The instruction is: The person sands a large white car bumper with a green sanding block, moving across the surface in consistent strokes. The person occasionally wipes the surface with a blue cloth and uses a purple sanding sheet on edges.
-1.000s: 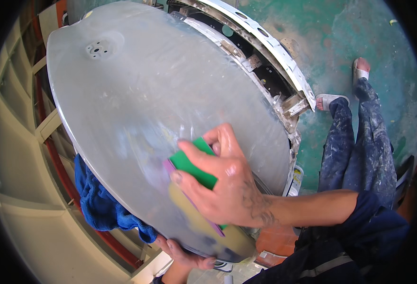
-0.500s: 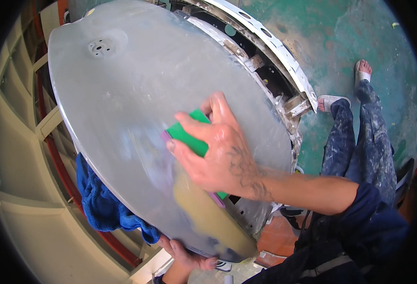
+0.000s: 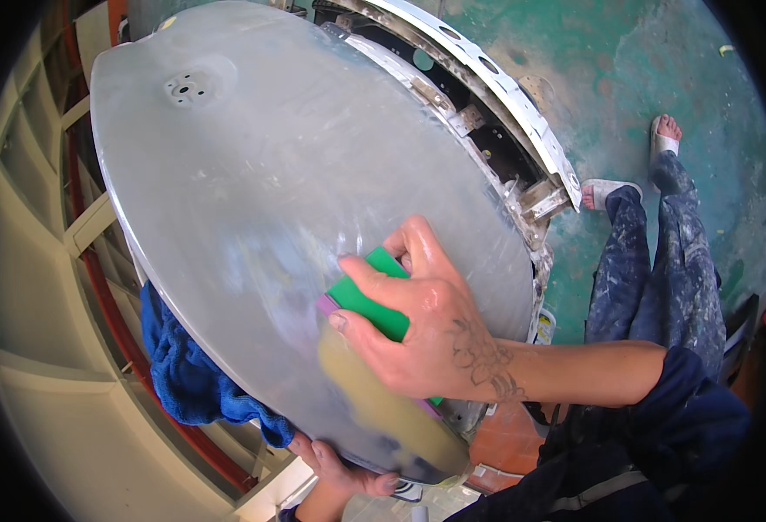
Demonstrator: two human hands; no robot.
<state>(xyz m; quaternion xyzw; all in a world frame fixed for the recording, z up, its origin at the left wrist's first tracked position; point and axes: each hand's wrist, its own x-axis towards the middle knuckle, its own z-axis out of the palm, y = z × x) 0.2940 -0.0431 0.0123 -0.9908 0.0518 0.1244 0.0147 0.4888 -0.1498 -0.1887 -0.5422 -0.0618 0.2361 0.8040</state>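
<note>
A large curved grey panel (image 3: 252, 139), with a recessed fitting holed near its far end and a yellowish patch (image 3: 357, 383) on its near end, fills the middle. My right hand (image 3: 418, 322) grips a green block with a purple edge (image 3: 370, 300), pressed flat on the panel over the top of that patch; the skin looks wet. My left hand (image 3: 339, 465) is curled round the panel's lower edge at the bottom. Beside it, a crumpled blue cloth (image 3: 183, 365) hangs below the panel's left edge.
Cream ribbed framework (image 3: 43, 278) with a red tube (image 3: 113, 322) runs down the left. A white metal part with holes (image 3: 514, 100) lies along the panel's right side. My legs in paint-smeared trousers (image 3: 679, 252) and sandals stand on the green floor (image 3: 705, 70) at right.
Half a second ago my right hand and the block were higher up the panel; they have since slid down and slightly right. My left hand has stayed at the edge.
</note>
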